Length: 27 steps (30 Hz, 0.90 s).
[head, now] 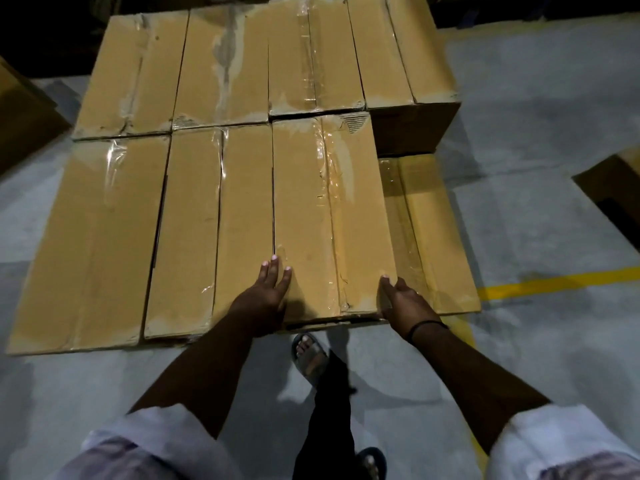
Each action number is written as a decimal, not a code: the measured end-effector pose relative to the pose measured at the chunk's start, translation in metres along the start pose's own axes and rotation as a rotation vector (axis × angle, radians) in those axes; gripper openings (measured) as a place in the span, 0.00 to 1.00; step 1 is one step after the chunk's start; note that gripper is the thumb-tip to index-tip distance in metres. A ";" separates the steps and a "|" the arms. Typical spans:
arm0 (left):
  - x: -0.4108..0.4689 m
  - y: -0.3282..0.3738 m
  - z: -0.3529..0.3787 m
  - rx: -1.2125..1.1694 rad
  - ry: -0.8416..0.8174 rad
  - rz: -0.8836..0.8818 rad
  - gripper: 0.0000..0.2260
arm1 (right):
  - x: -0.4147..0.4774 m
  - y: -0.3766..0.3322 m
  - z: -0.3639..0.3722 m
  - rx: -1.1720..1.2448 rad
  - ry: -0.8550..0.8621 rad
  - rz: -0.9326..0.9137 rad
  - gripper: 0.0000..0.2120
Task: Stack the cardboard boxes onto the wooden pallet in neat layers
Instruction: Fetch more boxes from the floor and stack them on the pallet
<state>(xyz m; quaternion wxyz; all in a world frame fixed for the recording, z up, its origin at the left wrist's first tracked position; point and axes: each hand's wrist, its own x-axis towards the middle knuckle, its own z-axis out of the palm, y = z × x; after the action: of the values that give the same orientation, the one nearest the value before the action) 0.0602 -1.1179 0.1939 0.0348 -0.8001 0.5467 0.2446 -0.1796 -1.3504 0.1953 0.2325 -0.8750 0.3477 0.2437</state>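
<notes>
Cardboard boxes [225, 64] are seen packed in one flat layer, seven counted: four in the far row, three in the near row. An eighth, the lower box [440, 237], is set one level down at the near right. Two more are cut off by the frame: a left-edge box [20, 123] and a right-edge box [613, 188]. The wooden pallet is hidden beneath the stack. The left hand [268, 289] is laid flat, fingers straight, on the near right box [311, 202]. That box's near right corner is gripped by the right hand [403, 303], whose fingers are partly hidden.
</notes>
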 end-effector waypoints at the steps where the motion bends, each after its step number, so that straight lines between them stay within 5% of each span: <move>1: 0.003 -0.003 -0.002 0.014 -0.025 0.002 0.49 | 0.000 -0.001 0.000 -0.016 -0.003 0.003 0.36; 11: 0.007 0.001 -0.007 0.039 -0.068 -0.027 0.51 | 0.004 -0.002 -0.001 -0.044 -0.001 0.005 0.36; 16: 0.006 0.009 -0.018 -0.018 -0.147 -0.096 0.60 | 0.005 -0.002 -0.002 -0.046 -0.025 0.018 0.36; 27: 0.022 0.032 -0.082 0.028 -0.398 -0.170 0.50 | -0.031 -0.025 -0.050 0.041 -0.292 0.166 0.37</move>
<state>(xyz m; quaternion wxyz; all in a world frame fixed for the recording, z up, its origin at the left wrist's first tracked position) 0.0665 -1.1760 0.2638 0.1737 -0.7786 0.4629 0.3864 -0.1676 -1.3476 0.2585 0.2776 -0.7936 0.3861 0.3795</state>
